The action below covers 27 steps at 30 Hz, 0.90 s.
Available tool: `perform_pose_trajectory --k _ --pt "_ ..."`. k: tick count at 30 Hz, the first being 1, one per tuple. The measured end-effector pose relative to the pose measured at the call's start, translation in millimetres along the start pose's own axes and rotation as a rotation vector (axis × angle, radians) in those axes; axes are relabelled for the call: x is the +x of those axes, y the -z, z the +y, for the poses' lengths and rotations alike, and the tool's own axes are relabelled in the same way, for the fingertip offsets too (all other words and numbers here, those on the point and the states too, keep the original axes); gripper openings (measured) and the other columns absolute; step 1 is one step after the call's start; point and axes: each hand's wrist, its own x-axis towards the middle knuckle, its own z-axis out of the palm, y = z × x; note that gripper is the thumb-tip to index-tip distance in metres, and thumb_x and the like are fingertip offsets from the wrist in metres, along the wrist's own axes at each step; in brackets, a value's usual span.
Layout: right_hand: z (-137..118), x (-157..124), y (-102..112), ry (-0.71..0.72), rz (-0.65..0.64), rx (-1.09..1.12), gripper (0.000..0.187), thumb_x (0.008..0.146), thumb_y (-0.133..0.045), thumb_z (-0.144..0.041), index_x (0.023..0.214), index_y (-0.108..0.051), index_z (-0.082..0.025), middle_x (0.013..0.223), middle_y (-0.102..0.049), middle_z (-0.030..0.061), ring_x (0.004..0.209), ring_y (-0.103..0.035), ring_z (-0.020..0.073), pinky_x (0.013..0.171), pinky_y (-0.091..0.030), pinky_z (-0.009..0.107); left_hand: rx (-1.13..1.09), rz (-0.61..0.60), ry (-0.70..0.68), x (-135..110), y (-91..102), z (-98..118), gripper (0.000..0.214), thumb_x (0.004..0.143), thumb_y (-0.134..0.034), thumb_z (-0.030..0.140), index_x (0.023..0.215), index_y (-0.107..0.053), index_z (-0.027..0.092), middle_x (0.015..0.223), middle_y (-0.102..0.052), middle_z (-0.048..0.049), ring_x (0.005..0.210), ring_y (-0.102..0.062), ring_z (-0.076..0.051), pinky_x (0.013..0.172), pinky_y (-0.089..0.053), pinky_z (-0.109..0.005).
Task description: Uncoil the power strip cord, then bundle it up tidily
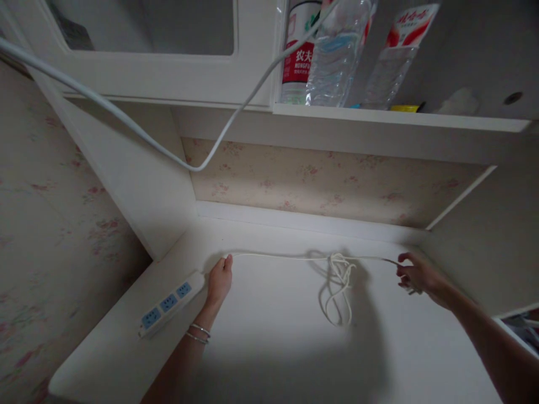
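White cord (278,257) runs nearly straight over the worktop (269,314), pinched in my left grip (219,279) and right grip (415,274), and I'd worry that a hard tug could tighten its middle tangle (340,264) or drag the power strip (177,302).

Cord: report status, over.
Left hand pinching cord beside power strip. Right hand holding cord too. Tangle between hands. Thick cable crossing view above.

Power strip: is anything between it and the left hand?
Nothing visible: the left hand holds the cord just beside the end of the power strip. The cord's tangle is farther right, toward the right hand.
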Motion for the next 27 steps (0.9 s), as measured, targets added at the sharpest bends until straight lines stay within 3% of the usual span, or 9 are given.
perform_pose_trajectory --k 2,4,7,9,12,15,19,22,27 --pt "-20 -17 -2 -0.069 -0.228 0.201 0.026 0.074 -0.046 -0.041 0.089 -0.059 -0.023 0.077 -0.068 0.0158 0.07 -0.068 0.0297 0.056 -0.053 0.039 -0.037 -0.009 0.008 3 1.2 0 0.039 0.088 -0.04 0.049 0.063 -0.05 0.021 0.061 -0.054 -0.0016 0.062 -0.05 -0.019 0.062 -0.034 -0.029" --pt "-48 -36 -6 -0.073 -0.43 0.263 0.031 0.075 -0.049 -0.041 0.093 -0.063 -0.02 0.082 -0.069 0.0164 0.081 -0.069 0.0294 0.069 -0.054 0.039 -0.09 -0.026 0.009 4 1.2 1 0.04 0.088 -0.04 0.05 0.064 -0.052 0.02 0.062 -0.054 -0.0012 0.063 -0.049 -0.018 0.063 -0.035 -0.028" --pt "-94 -62 -19 0.047 -0.584 0.213 0.038 0.077 -0.046 -0.043 0.096 -0.067 -0.018 0.099 -0.069 0.014 0.092 -0.066 0.026 0.084 -0.051 0.036 -0.193 -0.071 0.022 3 -1.8 7 0.041 0.086 -0.04 0.052 0.068 -0.057 0.019 0.061 -0.053 0.0002 0.06 -0.047 -0.016 0.06 -0.035 -0.026" --pt "-120 -74 -32 0.202 -0.643 0.068 0.034 0.076 -0.052 -0.043 0.098 -0.066 -0.021 0.099 -0.07 0.0104 0.094 -0.065 0.0246 0.083 -0.05 0.033 -0.272 -0.122 0.035 -1 -3.9 13 0.041 0.085 -0.039 0.05 0.077 -0.061 0.017 0.06 -0.05 0.0018 0.055 -0.044 -0.014 0.054 -0.034 -0.025" --pt "-149 -84 -57 0.424 -0.463 -0.312 0.026 0.08 -0.055 -0.046 0.085 -0.067 -0.024 0.078 -0.07 0.0085 0.076 -0.066 0.0244 0.069 -0.048 0.031 -0.384 -0.21 0.036 -8 -4.8 21 0.038 0.082 -0.04 0.043 0.09 -0.064 0.015 0.059 -0.047 0.0038 0.05 -0.041 -0.011 0.05 -0.031 -0.023" --pt "-170 -88 -82 0.542 -0.241 -0.479 0.042 0.089 -0.042 -0.051 0.064 -0.062 -0.022 0.062 -0.064 0.0071 0.063 -0.062 0.0211 0.063 -0.042 0.029 -0.458 -0.271 0.014 -15 -4.8 24 0.033 0.078 -0.047 0.036 0.091 -0.067 0.014 0.06 -0.051 0.003 0.056 -0.047 -0.011 0.056 -0.037 -0.023" --pt "-190 -89 -118 0.436 -0.262 -0.065 0.049 0.092 -0.033 -0.055 0.065 -0.054 -0.02 0.058 -0.057 0.0008 0.055 -0.053 0.0143 0.054 -0.036 0.024 -0.522 -0.313 0.012 -26 -11.7 18 0.044 0.077 -0.054 0.042 0.11 -0.065 0.014 0.083 -0.065 -0.0037 0.072 -0.059 -0.015 0.07 -0.045 -0.027" --pt "-205 -90 -151 0.323 -0.324 0.246 0.046 0.091 -0.033 -0.057 0.071 -0.051 -0.02 0.052 -0.047 -0.0042 0.047 -0.043 0.0111 0.048 -0.033 0.023 -0.535 -0.327 -0.004 -35 -20.3 15 0.05 0.076 -0.058 0.047 0.113 -0.064 0.013 0.094 -0.067 -0.0078 0.074 -0.062 -0.016 0.071 -0.047 -0.029" --pt "-233 -89 -208 0.452 -0.356 0.364 0.041 0.095 -0.032 -0.053 0.075 -0.048 -0.02 0.055 -0.052 -0.0043 0.048 -0.045 0.0104 0.052 -0.035 0.023 -0.515 -0.332 -0.05 -48 -27.6 21 0.044 0.078 -0.057 0.041 0.113 -0.065 0.015 0.092 -0.068 -0.0063 0.067 -0.057 -0.014 0.067 -0.045 -0.027"
